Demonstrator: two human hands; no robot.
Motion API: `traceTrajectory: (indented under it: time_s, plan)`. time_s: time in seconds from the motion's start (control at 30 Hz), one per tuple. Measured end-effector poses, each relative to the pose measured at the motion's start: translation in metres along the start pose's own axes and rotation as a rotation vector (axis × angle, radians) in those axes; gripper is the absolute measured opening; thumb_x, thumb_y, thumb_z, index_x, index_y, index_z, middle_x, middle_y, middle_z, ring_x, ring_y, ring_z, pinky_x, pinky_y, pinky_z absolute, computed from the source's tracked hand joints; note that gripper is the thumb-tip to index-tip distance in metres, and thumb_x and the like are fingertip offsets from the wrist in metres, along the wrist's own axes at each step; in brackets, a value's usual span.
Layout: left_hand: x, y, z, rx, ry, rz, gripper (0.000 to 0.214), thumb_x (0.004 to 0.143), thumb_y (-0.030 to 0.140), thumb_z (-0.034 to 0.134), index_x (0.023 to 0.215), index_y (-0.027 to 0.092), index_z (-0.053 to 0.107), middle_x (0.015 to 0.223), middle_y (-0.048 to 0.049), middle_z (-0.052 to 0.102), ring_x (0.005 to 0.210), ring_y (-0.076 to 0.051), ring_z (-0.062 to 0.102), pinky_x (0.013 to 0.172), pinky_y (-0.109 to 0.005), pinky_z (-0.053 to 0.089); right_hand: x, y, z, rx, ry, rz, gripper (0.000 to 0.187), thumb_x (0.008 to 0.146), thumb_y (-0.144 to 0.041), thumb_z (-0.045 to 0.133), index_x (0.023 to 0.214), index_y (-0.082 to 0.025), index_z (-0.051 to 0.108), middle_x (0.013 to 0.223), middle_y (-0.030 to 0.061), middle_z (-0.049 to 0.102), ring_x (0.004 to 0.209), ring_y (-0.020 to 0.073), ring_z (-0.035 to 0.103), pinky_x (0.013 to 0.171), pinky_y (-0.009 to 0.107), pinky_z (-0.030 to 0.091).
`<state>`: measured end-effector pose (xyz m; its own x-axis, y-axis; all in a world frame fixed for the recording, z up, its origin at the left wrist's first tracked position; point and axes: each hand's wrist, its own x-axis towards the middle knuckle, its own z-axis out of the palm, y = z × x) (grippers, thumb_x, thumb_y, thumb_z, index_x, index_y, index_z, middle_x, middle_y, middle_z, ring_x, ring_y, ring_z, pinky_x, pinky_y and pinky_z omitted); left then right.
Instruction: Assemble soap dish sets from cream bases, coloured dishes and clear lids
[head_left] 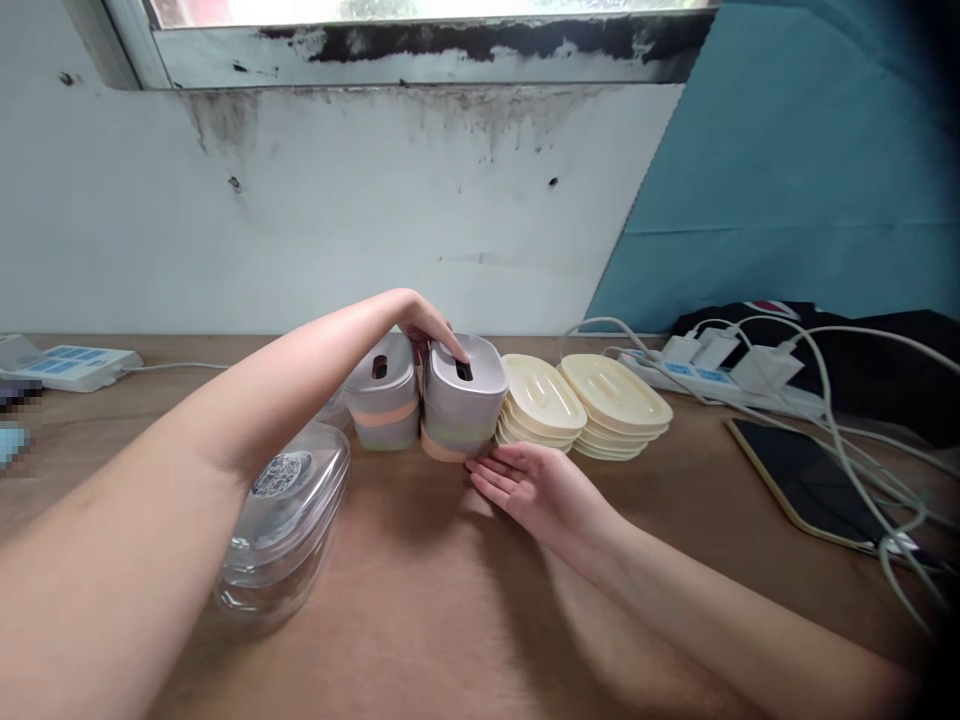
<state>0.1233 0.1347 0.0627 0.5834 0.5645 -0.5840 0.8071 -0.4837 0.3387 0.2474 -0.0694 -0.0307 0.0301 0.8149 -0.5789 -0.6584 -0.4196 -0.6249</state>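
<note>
The pale wall (375,240) stretched behind everything, marked by stains and small holes below the window frame (450,45), which had dark, peeling patches. In front of it ran the brown bench (405,630), with a blue sheet (787,180) hanging at the upper right and dark fabric (900,370) bunched under it. At the left of the bench, partly behind the left forearm, stood the clear plastic containers (285,530), stacked together. Two stacks of pale yellow lids, the nearer-left one (546,395) and the right one (616,390), lay side by side right of centre. The right grey container (466,400), banded in green and orange, stood at the middle of the bench, just beside the left grey container (381,395) and the yellow lids. Farther right a dark-screened device (806,485) lay flat, near the right power strip (720,378) with its white plugs; the left power strip (82,368) sat at the far left. The left hand (427,322) was clasped over the edge of the right grey container, one digit laid on its top and other fingers dipping into the gap, mostly hidden. The right hand (544,485) was spread, palm upward, its fingertips at that container's base. Smallest was the dark slot (464,371) in its top, by the left hand's digit.
</note>
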Motion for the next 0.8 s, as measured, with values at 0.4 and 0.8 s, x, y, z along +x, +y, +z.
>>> traceTrajectory:
  time_s: [0.4,0.8]
  plan:
    - [0.010,-0.009,-0.005,-0.159,-0.094,-0.022,0.057,0.066,0.054,0.067,0.111,0.019,0.064,0.110,-0.0089,0.068,0.108,-0.029,0.060,0.083,-0.031,0.051,-0.003,-0.004,0.005,0.069,0.027,-0.020,0.019,0.071,-0.006,0.047,0.087,-0.014,0.053,0.095,0.0125,0.060,0.095,0.0216,0.064,0.071,0.027,0.057]
    - [0.001,-0.010,-0.009,-0.196,-0.069,0.004,0.055,0.062,0.042,0.069,0.113,0.020,0.063,0.104,-0.0060,0.069,0.110,-0.028,0.058,0.086,-0.030,0.048,0.001,0.001,0.008,0.068,-0.005,-0.097,0.024,0.069,-0.005,0.048,0.090,-0.015,0.053,0.098,0.0114,0.060,0.100,0.0209,0.062,0.080,0.028,0.055]
